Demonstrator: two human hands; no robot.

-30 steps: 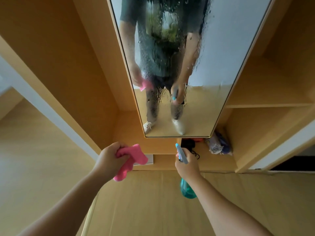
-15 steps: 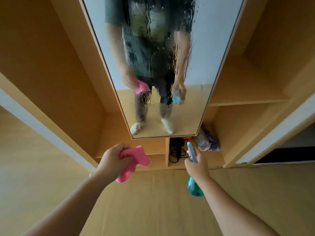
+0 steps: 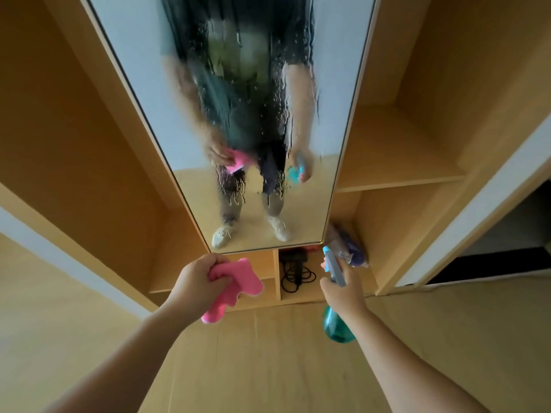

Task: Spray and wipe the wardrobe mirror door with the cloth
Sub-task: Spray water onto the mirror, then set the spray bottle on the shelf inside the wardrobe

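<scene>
The tall wardrobe mirror door [image 3: 143, 93] stands in front of me, its middle covered with spray drops and runs. My left hand [image 3: 196, 278] is closed on a crumpled pink cloth [image 3: 235, 281], just below the mirror's lower edge and apart from the glass. My right hand [image 3: 343, 293] grips a teal spray bottle [image 3: 337, 326] by the neck, its light blue nozzle [image 3: 331, 260] pointing up toward the mirror's lower right corner. The mirror reflects a person holding both items.
Wooden wardrobe shelves flank the mirror. A low compartment holds a black charger with coiled cable [image 3: 295, 269]. A plastic bag with purple contents [image 3: 348, 248] lies on the bottom right shelf. Light wooden floor [image 3: 268, 368] spreads below. A white door frame [image 3: 477, 204] runs at right.
The view has shifted up the mirror and slightly right. Both hands keep their grip and stay low under the mirror; the right hand with the bottle moved a little right.
</scene>
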